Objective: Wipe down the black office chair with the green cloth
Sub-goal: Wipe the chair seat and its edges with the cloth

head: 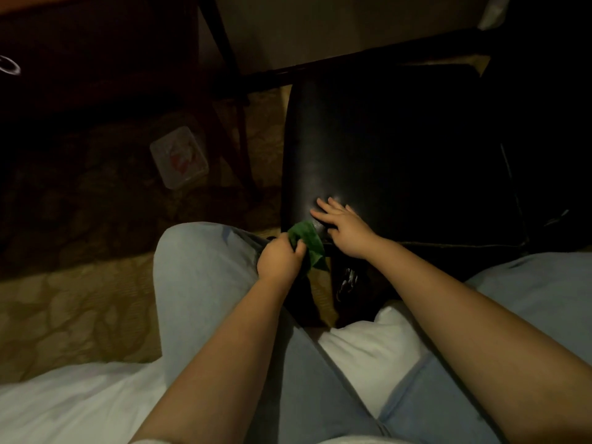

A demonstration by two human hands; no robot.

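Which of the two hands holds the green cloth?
The left hand grips the green cloth; the right hand rests flat, fingers straight, on the black chair.

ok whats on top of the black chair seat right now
The right hand lies flat on the chair seat, near corner. The green cloth, gripped by the left hand, sits at that edge. The far side is too dark to tell.

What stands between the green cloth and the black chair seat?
Nothing visible does. The left hand holds the green cloth at the near corner of the black chair seat. Only the right hand, resting flat on the seat beside it, covers a small patch.
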